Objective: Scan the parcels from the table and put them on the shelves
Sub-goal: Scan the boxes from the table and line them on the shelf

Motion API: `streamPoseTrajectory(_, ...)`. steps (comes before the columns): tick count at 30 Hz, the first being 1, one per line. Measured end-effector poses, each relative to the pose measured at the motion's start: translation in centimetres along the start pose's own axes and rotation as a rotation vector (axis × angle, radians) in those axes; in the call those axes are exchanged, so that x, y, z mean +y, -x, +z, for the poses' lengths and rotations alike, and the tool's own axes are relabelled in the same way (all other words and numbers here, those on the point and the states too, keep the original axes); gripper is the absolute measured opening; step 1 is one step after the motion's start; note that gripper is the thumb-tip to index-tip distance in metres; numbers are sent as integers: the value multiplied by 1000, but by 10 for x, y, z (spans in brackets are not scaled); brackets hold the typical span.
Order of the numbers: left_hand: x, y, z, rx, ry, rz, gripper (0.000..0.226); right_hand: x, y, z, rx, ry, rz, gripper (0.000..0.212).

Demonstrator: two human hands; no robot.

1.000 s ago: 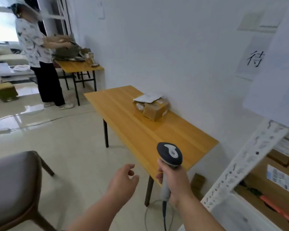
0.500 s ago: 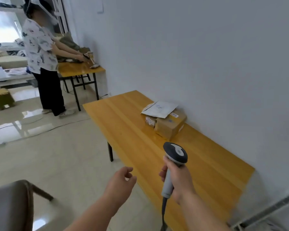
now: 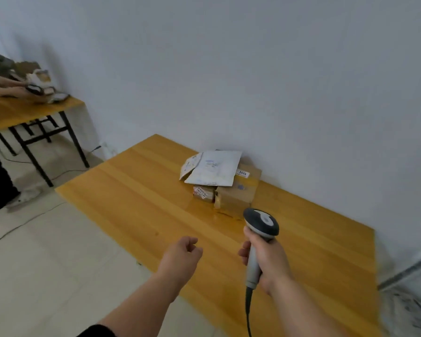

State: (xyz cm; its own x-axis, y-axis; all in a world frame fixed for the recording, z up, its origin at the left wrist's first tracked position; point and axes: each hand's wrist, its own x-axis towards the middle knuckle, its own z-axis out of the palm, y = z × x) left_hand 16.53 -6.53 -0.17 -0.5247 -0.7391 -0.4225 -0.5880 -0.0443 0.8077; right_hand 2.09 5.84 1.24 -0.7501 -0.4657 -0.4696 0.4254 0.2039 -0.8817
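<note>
Cardboard parcels (image 3: 231, 188) lie just beyond right hand (image 3: 270, 261) gripping scanner (image 3: 261, 229).

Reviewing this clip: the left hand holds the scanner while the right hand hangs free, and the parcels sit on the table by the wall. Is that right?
Not quite: the hands are swapped. The head view shows the right hand holding the scanner, while the left hand hangs free. The parcels do sit on the table by the wall.

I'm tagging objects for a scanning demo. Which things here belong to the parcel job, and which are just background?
Job:
barcode scanner, gripped by right hand
left hand, holding nothing
white mailer atop cardboard box
small taped parcel
wooden table

Background:
far table
another person's hands
floor cable
</note>
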Motion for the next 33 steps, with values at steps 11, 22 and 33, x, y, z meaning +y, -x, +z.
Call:
streamPoseTrajectory(11,54,-134,24,-171,27,-90,41,-37,-125,9,93,-73,69,29)
streamPoseTrajectory(22,88,-230,50,-121,57,-165,58,-43,-218,31,118,-7,142,21)
streamPoseTrajectory(33,79,-261,76,-206,13,-147,76,-27,-236,31,212,-65,264,36)
